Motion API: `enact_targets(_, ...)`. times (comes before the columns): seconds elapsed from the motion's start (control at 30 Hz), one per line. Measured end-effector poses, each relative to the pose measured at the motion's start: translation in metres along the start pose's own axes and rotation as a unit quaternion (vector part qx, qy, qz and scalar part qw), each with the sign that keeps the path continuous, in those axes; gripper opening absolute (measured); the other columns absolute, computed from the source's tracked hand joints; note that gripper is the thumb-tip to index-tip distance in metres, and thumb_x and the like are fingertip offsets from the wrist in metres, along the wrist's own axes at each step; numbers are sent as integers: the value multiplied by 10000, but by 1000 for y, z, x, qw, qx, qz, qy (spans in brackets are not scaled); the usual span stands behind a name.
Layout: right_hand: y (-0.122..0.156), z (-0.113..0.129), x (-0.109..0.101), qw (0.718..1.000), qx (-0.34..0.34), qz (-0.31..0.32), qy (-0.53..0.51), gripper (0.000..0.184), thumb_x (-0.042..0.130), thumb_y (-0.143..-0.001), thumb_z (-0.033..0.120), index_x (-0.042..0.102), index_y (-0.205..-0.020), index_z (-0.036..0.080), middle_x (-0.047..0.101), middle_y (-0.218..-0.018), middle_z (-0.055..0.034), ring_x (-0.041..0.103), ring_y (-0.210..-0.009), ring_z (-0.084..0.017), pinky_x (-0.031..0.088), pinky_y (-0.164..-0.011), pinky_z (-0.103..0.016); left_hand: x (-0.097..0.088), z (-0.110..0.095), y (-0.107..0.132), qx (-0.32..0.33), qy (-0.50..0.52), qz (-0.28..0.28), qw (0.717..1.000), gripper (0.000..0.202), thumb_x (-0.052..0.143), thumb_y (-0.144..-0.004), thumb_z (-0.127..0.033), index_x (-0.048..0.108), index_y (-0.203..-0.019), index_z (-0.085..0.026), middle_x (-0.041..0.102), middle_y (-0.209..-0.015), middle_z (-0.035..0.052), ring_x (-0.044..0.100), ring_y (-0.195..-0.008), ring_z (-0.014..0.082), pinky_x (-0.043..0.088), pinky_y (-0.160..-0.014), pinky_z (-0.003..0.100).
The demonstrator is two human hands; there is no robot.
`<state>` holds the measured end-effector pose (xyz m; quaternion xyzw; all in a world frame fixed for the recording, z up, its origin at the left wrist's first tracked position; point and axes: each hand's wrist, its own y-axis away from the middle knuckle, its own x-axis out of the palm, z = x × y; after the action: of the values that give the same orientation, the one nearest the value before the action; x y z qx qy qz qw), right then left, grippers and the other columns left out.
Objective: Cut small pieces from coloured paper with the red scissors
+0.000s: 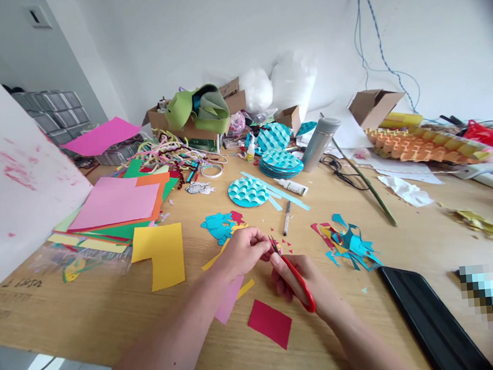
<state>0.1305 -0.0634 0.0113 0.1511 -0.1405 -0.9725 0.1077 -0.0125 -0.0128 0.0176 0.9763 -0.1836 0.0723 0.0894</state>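
My right hand (297, 272) grips a pair of red-handled scissors (298, 281), their dark blades pointing up and away from me. Close to the blade tips, the fingers of my left hand (249, 247) are pinched together; what they hold is too small or hidden to make out. Tiny red paper triangles (287, 245) lie just beyond the blades. Past my left hand are blue paper cut-outs (219, 227) with a red piece beside them. A dark red paper rectangle (270, 323) lies nearer to me, and a pink paper strip (231, 300) is partly under my left forearm.
Coloured paper sheets (114, 202) and a yellow sheet (161, 256) lie left. Blue and red scraps (353, 245) and a black tablet-like object (426, 313) are right. Beyond are a pen (287, 219), a wavy turquoise disc (248, 192), a glue bottle (292, 187) and a metal flask (321, 143).
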Motion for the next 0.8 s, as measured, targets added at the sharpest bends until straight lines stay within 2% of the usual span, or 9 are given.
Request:
enact_targets(0.47,1,1,0,1000,-2,1,24,523,524,-792,615,501,-538,159,496,-410,24,407,-318,-67,296,-338,-181,0,4,-2,2,-5,3,1000,66,618,-667,-160,564,-631,-149,601,-612,-1,574,-577,104,453,-582,222)
enact_targets(0.8,0,-1,-1,999,5,-11,43,498,534,-806,581,466,-534,169,465,-404,34,392,-309,-65,265,-332,-175,2,-3,1,-16,-7,-5,1000,60,567,-671,-126,556,-616,-148,595,-592,-1,565,-564,111,448,-588,241)
